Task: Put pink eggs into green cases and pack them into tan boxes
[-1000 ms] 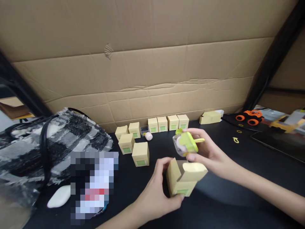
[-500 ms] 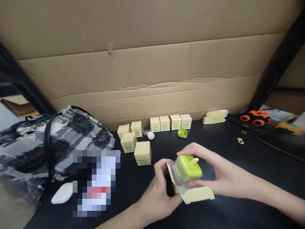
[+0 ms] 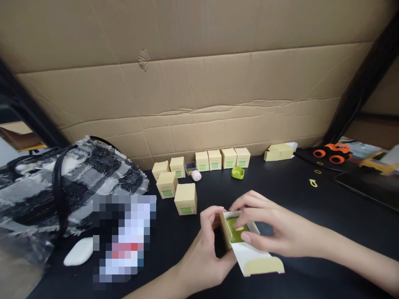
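My left hand [image 3: 210, 253] grips an open cream box [image 3: 227, 232] from its left side, with the box's flap folded out toward the lower right. Inside the box sits a green-lidded container [image 3: 234, 233], its top below the box's rim. The fingers of my right hand [image 3: 268, 226] reach into the opening, with a fingertip at the lid's small yellow knob and the thumb over the near edge. Two closed cream boxes with green labels, one nearer [image 3: 186, 200] and one behind it [image 3: 167, 185], stand to the left of my hands.
More cream boxes [image 3: 202, 161] line the cardboard wall. Near them lie a green tray [image 3: 237, 172], a clear cup [image 3: 190, 168] and a pink item [image 3: 196, 175]. An orange toy truck [image 3: 333, 153] is at right; a plaid bag [image 3: 102, 174] and a white object [image 3: 79, 251] are at left.
The green-lidded container has moved down into the cream box. My right hand has gone from holding its sides to reaching in from above.
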`<state>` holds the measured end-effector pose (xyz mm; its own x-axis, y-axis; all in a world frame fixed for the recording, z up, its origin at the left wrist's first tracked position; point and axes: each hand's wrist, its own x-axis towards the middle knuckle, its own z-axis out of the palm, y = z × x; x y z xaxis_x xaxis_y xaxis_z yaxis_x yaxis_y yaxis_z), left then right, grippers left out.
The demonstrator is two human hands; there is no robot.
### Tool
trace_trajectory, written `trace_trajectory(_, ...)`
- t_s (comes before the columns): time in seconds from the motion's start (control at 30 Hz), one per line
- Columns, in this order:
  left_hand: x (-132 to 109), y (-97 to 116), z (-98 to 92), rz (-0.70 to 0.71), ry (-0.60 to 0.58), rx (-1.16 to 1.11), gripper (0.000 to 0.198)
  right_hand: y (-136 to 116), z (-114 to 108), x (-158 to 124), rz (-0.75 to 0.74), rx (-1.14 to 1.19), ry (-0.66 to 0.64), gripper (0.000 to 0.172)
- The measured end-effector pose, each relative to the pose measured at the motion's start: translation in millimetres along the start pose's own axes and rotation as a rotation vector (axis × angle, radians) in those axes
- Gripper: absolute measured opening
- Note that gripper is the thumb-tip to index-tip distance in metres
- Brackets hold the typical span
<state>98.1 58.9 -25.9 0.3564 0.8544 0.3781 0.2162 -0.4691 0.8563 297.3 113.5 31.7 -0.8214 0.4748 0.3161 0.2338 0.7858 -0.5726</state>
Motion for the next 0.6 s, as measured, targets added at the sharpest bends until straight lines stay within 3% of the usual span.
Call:
trace_trajectory(0.07, -1.5, -2.2, 0.3, 0.008, -0.007, 0.029, 0.063, 0.0, -0.6, -0.8, 0.019, -0.011, -0.001, 0.013)
trace_trajectory(0.27, -4.4, -4.8, 1.7, 0.004, 0.030, 0.062, 0.064, 4.1, -2.1, -5.6, 0.055, 0.158, 0.222, 0.023)
trace_trajectory(0.47, 1.0, 3.5, -4.1, -0.057, -0.002, 0.136, 0.053, 6.8, -2.0, -10.3, 0.010, 0.336, 0.222, 0.055)
trace_trajectory(0.6, 2.9, 6.0, -6.4, -0.066, -0.017, 0.101, 0.037, 10.8, 7.5, -3.2, 0.150, 0.397, 0.262, 0.025)
